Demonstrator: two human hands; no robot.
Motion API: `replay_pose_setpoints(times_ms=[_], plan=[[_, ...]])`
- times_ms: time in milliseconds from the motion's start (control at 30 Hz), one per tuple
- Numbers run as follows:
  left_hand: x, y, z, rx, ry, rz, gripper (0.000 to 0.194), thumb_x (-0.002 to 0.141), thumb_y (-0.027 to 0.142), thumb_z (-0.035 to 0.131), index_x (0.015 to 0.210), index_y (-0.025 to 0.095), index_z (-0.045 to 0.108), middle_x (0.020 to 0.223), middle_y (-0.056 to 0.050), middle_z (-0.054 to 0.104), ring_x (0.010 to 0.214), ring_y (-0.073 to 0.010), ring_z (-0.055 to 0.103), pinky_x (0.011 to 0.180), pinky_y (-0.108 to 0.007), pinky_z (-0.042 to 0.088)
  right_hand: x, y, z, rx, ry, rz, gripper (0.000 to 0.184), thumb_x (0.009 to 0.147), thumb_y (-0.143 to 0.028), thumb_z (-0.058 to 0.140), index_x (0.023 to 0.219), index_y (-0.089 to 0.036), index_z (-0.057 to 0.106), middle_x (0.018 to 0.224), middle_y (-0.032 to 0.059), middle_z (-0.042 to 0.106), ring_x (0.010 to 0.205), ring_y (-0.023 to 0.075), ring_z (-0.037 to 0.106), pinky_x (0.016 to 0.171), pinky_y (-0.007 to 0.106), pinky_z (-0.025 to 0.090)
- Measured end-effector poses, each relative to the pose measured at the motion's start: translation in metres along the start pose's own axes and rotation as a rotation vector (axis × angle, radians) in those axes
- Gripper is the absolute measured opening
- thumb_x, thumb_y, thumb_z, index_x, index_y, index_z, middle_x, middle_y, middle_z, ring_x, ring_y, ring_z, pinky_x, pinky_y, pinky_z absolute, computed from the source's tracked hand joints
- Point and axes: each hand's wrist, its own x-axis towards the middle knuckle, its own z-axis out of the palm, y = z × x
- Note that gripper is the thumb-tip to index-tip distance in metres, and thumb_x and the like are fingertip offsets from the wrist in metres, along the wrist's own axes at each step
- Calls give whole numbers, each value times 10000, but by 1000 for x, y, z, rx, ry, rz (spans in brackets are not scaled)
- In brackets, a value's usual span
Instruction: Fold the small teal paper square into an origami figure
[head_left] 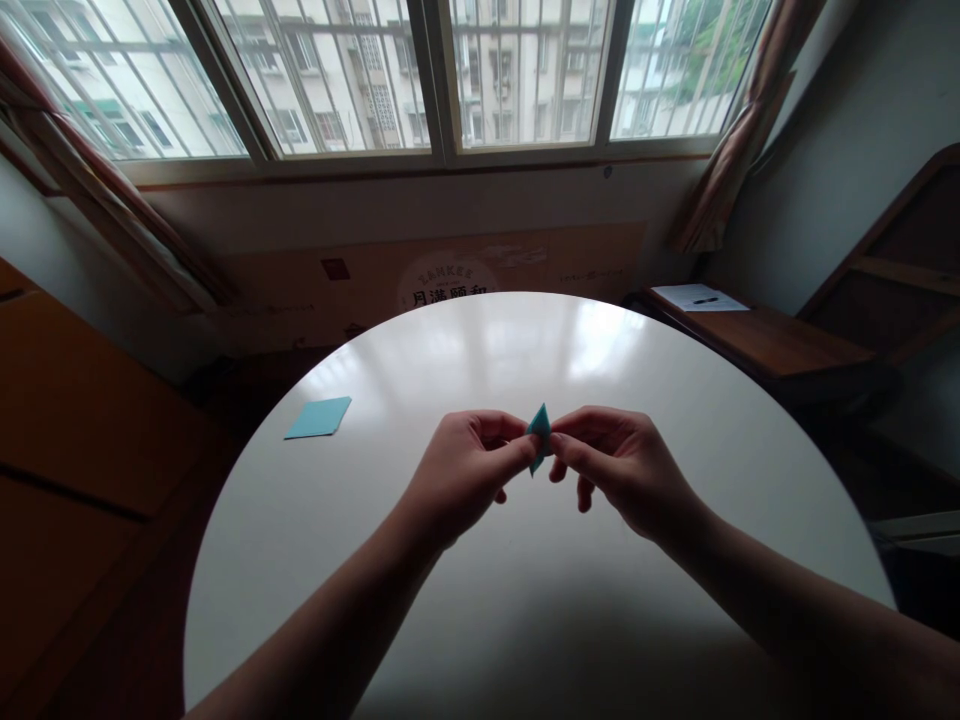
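A small folded piece of teal paper (541,424) is held up over the white table, its pointed ends showing above and below my fingertips. My left hand (480,465) pinches it from the left between thumb and fingers. From the other side my right hand (615,460) grips its right edge with thumb and forefinger, the lower fingers curled loosely beneath. The fingertips hide the middle of the folded paper. Farther left on the table lies a flat stack of teal paper squares (318,418), apart from both hands.
The round white table (480,600) fills the space before me. Behind it are a barred window (337,80) and a printed cardboard panel (585,260). At the right, a brown wooden surface (802,335) bears white papers (682,297) and a pen (706,300).
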Motion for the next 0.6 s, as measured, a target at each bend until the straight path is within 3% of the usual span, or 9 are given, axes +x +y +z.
replay_pose_setpoints(times_ms=[267,600], plan=[[-1,0,-2,-21,-20,4,224,780,357,744,846,146,780,636,-14,623,576,-114,530,397,-151,421,0,1,-3,6,39,3,164,826,-302,782,907,-163,756,735,48,712,613,169,671,347,179,495],[-1,-1,0,39,33,46,179,757,318,779,741,141,756,578,4,614,500,-87,488,397,-151,413,2,1,-2,20,28,23,187,795,-315,803,868,-150,752,687,45,699,603,178,675,334,179,489]])
